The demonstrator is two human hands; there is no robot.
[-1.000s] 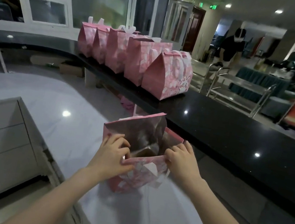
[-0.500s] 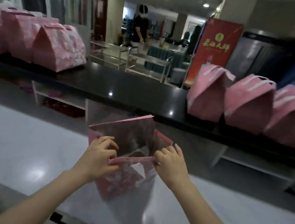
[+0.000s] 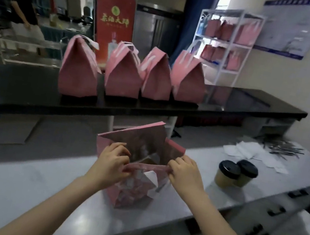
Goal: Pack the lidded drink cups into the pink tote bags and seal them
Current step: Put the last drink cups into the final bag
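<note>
An open pink tote bag (image 3: pixel 132 194) stands on the white counter (image 3: pixel 13 185) in front of me. My left hand (image 3: pixel 111 161) pinches the near rim at its left corner. My right hand (image 3: pixel 183 172) pinches the same rim at the right, so the mouth is spread. The far flap stands up behind; the inside is dim and a brown base shows. Two brown drink cups with black lids (image 3: pixel 233 174) stand together on the counter to the right of the bag, apart from both hands.
Several sealed pink bags (image 3: pixel 120 76) line the black raised counter (image 3: pixel 234 108) behind. White napkins (image 3: pixel 255 155) and dark straws (image 3: pixel 283 148) lie at the far right. A white shelf rack (image 3: pixel 225 44) holds more pink bags. A person (image 3: pixel 18 4) stands far left.
The view has swung to the right, bringing the two cups, the napkins and the shelf rack into sight. Both hands keep the same hold on the bag's rim.
</note>
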